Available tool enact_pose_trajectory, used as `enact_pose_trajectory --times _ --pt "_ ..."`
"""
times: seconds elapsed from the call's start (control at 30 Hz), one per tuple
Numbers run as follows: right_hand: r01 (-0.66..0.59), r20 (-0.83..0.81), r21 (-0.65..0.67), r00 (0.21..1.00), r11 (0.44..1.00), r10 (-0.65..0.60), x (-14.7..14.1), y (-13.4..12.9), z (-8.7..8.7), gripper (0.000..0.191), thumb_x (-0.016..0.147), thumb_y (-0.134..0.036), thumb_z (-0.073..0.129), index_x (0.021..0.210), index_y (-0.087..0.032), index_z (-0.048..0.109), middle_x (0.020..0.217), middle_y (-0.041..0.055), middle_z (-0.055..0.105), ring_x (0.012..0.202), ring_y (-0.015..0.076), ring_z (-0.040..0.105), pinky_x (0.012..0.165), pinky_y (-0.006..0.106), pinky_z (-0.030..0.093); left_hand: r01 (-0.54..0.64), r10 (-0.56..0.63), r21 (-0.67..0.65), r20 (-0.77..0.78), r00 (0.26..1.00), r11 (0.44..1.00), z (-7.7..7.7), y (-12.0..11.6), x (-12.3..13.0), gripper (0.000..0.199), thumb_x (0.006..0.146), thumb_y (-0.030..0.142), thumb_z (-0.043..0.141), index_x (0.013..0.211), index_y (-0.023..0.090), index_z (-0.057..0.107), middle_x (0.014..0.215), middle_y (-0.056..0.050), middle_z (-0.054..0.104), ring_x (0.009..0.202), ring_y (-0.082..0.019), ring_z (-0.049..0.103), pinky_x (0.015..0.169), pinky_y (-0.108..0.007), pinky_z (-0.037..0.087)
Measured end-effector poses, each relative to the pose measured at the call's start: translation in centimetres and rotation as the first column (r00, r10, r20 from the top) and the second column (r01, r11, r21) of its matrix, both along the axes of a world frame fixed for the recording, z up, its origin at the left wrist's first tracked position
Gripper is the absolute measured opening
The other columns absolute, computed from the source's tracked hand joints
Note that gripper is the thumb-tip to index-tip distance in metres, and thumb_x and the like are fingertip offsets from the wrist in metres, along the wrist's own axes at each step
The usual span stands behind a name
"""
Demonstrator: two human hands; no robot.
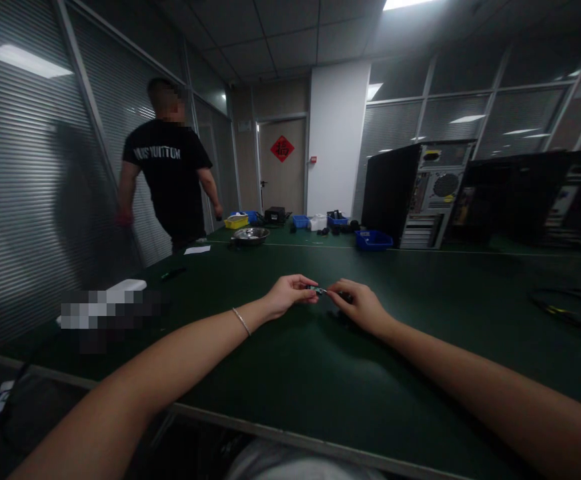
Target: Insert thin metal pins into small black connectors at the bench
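Above the middle of the green table [280, 360], my left hand [290, 293] pinches a small circuit board [315, 289] between thumb and fingers. The board looks greenish with lighter parts, and its details are too small to make out. Close on its right, my right hand [357, 303] is closed, with thumb and forefinger pinched at a thin, shiny metal tip or connector [324, 291] that meets the board's edge. What lies deeper in the right hand is dark and mostly hidden by the fingers.
A computer case [415, 193] stands at the back right, with a blue bin [373, 240] beside it. Farther left are a metal bowl [250, 236], a yellow bin [236, 221] and white paper [197, 250]. Black cables [570, 310] lie at right. A person [165, 167] stands beyond the table's left side.
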State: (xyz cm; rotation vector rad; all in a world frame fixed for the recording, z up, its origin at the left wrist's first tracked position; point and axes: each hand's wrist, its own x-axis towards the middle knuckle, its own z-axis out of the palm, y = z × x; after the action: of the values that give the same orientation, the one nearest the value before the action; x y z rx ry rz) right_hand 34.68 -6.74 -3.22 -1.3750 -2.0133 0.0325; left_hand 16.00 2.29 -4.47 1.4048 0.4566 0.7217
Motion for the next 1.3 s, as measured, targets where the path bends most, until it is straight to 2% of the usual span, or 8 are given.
enact_pose_trajectory --times 0.8,1.03,1.17,1.3 --pt "-0.08 -0.066 -0.041 0.995 0.996 0.077 0.0 -0.1 0.1 0.023 0.086 -0.031 0.044 0.092 -0.02 0.063 0.087 0.0033 0.063 0.077 0.0155 0.056 0.066 0.025 0.042 0.07 -0.068 -0.086 0.03 0.997 0.994 -0.2 0.6 -0.3 0.032 0.067 0.015 0.07 0.098 0.01 0.062 0.091 -0.01 0.065 0.076 -0.013 0.064 0.076 -0.025 0.052" --pt "-0.055 -0.053 -0.046 0.997 0.997 0.053 -0.1 0.0 0.0 0.021 0.085 -0.031 0.045 0.09 -0.02 0.063 0.087 0.0029 0.063 0.077 0.0155 0.056 0.065 0.024 0.042 0.014 -0.015 0.082 0.01 1.0 0.997 -0.5 0.3 0.2 0.035 0.065 0.021 0.071 0.097 0.01 0.061 0.086 -0.009 0.066 0.075 -0.015 0.064 0.077 -0.031 0.051" --pt "-0.053 -0.039 -0.06 0.998 0.997 0.051 -0.1 -0.1 0.2 0.022 0.085 -0.031 0.045 0.09 -0.021 0.063 0.087 0.003 0.064 0.077 0.0157 0.056 0.065 0.024 0.042 -0.028 0.029 0.208 -0.006 1.0 0.978 -0.2 -0.1 0.2 0.034 0.062 0.02 0.072 0.093 0.01 0.063 0.087 -0.008 0.066 0.078 -0.015 0.063 0.08 -0.033 0.049" --pt "-0.064 -0.049 -0.06 0.997 0.996 0.061 -0.1 -0.1 0.3 0.022 0.086 -0.031 0.045 0.091 -0.021 0.063 0.088 0.0028 0.063 0.077 0.0157 0.056 0.066 0.024 0.042 -0.025 0.032 0.272 -0.025 0.999 0.962 0.3 -0.5 0.1 0.036 0.063 0.019 0.071 0.097 0.011 0.064 0.09 -0.009 0.066 0.078 -0.016 0.063 0.08 -0.034 0.049"
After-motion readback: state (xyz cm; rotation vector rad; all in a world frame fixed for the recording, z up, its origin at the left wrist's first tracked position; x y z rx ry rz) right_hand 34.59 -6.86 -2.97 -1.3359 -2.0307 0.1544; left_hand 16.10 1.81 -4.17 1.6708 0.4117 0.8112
